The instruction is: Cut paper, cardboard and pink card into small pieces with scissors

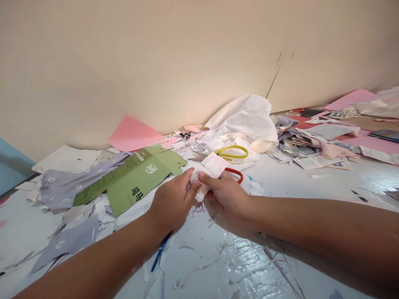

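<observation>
Between my two hands is a small piece of white paper (215, 165), held above the table. My left hand (173, 199) pinches its left edge with thumb and fingertips. On the other side, my right hand (229, 195) grips it with the thumb on top and the fingers curled underneath. Just behind the paper lie scissors with a yellow handle (233, 153); their blades point left. A red handle loop (236, 173) shows beside my right hand, the rest of it hidden. Under my left wrist a blue pen-like stick (160, 253) is partly covered.
A flattened green box (140, 180) and grey-purple flowered paper (77, 178) lie left. Pink paper (134, 135) leans on the wall. White crumpled sheeting (246, 120) sits behind. Stacked paper pieces (311, 143) and a phone (386, 135) are right. Scraps litter the table (230, 265).
</observation>
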`<state>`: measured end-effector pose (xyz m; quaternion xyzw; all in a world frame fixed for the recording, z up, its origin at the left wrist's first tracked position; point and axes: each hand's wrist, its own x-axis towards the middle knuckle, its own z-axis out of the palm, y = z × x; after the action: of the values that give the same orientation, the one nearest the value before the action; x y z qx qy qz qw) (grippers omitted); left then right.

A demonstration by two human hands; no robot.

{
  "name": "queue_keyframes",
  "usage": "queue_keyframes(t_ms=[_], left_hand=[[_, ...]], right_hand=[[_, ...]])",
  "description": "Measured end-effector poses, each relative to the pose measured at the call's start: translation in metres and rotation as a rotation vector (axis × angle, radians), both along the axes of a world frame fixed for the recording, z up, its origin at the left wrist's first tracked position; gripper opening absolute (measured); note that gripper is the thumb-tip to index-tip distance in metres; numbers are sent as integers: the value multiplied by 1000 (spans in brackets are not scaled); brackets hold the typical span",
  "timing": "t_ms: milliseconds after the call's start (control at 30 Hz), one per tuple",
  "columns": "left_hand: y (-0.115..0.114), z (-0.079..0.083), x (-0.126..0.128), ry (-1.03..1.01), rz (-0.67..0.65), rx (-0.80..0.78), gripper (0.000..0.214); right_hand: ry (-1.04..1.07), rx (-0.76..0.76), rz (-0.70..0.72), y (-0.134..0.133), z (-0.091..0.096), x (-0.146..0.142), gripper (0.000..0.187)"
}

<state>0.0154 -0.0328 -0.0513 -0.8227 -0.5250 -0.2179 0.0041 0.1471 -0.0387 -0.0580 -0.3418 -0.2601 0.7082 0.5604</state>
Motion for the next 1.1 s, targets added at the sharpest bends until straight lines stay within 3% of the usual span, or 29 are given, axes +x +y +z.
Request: queue_keyframes(t_ms=[267,433,700,800,1100], left_hand=[[3,-2,1,171,-9,170,45],[4,-4,1,205,-10,198,44],[3,-2,-2,-99,-42,203,34],[3,-3,-2,-115,-47,181,24],[7,-7,-2,-162,-70,281,22]], right_hand=[[30,-3,-35,2,-3,-2,21],[43,-21,-38,6,-10,-2,24],[6,49,-7,2,6,0,24],[13,53,7,3,6,0,24],[44,17,25,4,4,0,19]])
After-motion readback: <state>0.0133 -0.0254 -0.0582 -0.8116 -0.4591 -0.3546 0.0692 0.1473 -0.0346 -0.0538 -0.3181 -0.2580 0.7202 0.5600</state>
